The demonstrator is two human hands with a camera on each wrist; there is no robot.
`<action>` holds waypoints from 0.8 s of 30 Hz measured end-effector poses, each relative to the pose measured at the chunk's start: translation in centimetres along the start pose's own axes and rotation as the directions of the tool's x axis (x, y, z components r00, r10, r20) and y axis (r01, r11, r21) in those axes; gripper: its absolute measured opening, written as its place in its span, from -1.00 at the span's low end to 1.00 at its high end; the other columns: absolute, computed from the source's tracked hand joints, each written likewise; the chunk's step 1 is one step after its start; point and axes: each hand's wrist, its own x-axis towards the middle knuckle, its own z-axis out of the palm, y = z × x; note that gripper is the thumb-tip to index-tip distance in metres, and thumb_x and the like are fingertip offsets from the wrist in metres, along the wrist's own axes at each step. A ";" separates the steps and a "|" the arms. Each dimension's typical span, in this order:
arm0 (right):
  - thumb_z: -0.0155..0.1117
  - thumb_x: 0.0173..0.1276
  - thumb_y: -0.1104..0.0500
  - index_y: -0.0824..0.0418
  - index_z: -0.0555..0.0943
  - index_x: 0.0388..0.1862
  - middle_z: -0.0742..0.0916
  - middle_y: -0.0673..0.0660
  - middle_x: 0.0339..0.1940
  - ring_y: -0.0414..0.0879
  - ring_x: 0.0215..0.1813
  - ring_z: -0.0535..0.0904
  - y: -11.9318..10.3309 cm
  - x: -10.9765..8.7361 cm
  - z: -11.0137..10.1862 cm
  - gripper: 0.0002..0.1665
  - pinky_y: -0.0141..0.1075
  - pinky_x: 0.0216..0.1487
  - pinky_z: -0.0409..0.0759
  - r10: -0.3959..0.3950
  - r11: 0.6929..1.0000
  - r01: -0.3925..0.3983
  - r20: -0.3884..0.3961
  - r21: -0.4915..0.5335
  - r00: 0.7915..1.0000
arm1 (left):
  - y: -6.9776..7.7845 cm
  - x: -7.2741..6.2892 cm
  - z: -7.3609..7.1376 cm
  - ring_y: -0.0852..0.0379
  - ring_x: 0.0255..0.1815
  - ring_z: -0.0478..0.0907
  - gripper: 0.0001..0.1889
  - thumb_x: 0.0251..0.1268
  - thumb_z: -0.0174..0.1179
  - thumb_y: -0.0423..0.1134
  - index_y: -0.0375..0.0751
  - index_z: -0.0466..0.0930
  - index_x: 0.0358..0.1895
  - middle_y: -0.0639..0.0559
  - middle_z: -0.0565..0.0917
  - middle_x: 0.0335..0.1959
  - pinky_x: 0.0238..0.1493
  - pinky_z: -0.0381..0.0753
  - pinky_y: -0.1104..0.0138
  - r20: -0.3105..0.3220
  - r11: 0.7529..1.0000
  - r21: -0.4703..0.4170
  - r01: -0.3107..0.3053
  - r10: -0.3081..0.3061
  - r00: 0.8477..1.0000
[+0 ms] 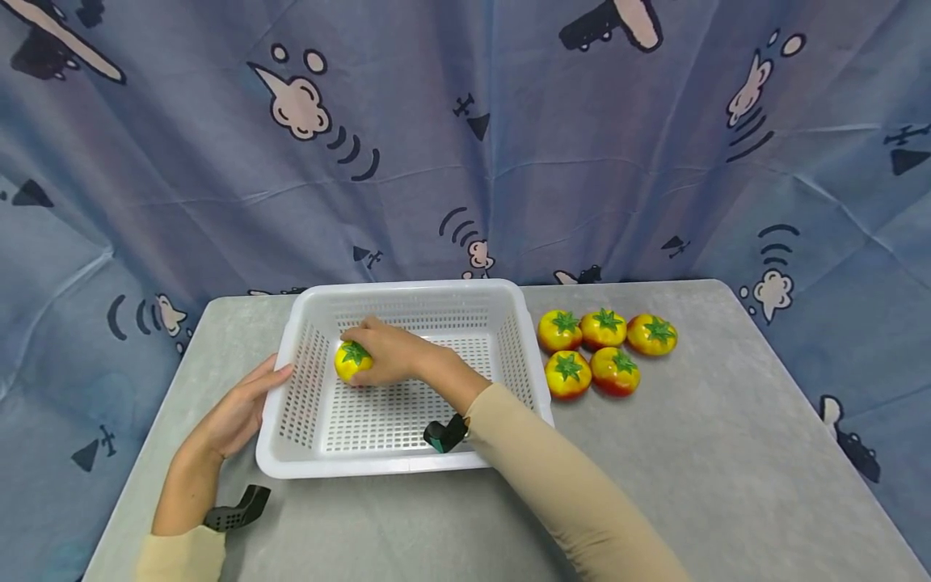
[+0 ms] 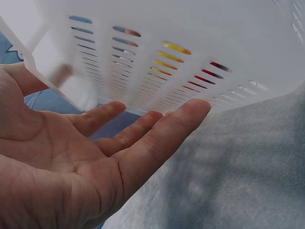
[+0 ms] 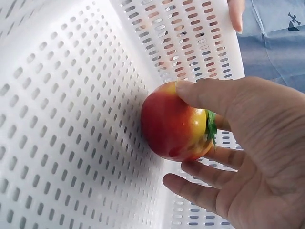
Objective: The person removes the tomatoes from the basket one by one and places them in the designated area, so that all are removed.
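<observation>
A white perforated plastic basket lies on the grey table. Inside it, near its left wall, my right hand grips a red and yellow artificial tomato with a green leafy top. The right wrist view shows the thumb on one side of this tomato and the fingers on the other. My left hand holds the basket's left side. In the left wrist view its thumb lies over the rim, and its fingers touch the outer wall. Patches of yellow and red show through the slots.
Several similar tomatoes sit grouped on the table, right of the basket. A blue patterned curtain hangs behind the table. Each wrist carries a black camera mount.
</observation>
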 end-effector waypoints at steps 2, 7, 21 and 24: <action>0.43 0.48 -0.05 0.05 0.34 0.66 0.48 0.21 0.56 -0.01 0.40 0.55 0.0 0.0 0.0 -0.14 -0.19 0.45 0.54 0.005 1.000 -0.005 -0.001 -0.002 1.000 | 0.0 0.0 0.0 -0.13 0.42 0.45 -0.25 0.78 -0.32 0.10 0.03 -0.48 0.76 -0.48 0.06 0.66 0.21 0.60 -0.03 -0.001 1.000 -0.002 0.002 -0.002 1.000; 0.43 0.49 -0.05 0.05 0.35 0.66 0.49 0.21 0.54 -0.03 0.37 0.55 -0.1 0.0 0.0 -0.15 -0.22 0.43 0.55 0.004 1.000 -0.004 -0.001 -0.003 1.000 | 0.1 0.0 0.0 -0.11 0.41 0.47 -0.24 0.78 -0.31 0.10 0.02 -0.47 0.76 -0.48 0.07 0.66 0.21 0.61 -0.04 -0.004 1.000 -0.003 0.002 -0.002 1.000; 0.45 0.46 0.02 0.07 0.36 0.64 0.53 0.21 0.47 -0.05 0.31 0.56 -0.2 -0.3 0.0 -0.16 -0.22 0.40 0.57 -0.009 1.000 0.009 -0.003 0.001 1.000 | -0.1 0.1 0.1 -0.18 0.42 0.43 -0.24 0.78 -0.30 0.10 0.03 -0.46 0.76 -0.48 0.08 0.65 0.21 0.60 -0.06 -0.013 1.000 -0.002 0.006 -0.006 1.000; 0.48 0.44 0.02 0.07 0.37 0.64 0.54 0.21 0.45 -0.06 0.28 0.56 -0.2 -0.3 0.0 -0.15 -0.23 0.37 0.58 -0.021 1.000 0.021 -0.004 0.004 1.000 | 0.0 0.1 0.1 -0.18 0.43 0.43 -0.24 0.78 -0.30 0.10 0.03 -0.46 0.76 -0.47 0.08 0.65 0.22 0.60 -0.05 -0.017 1.000 -0.001 0.007 -0.007 1.000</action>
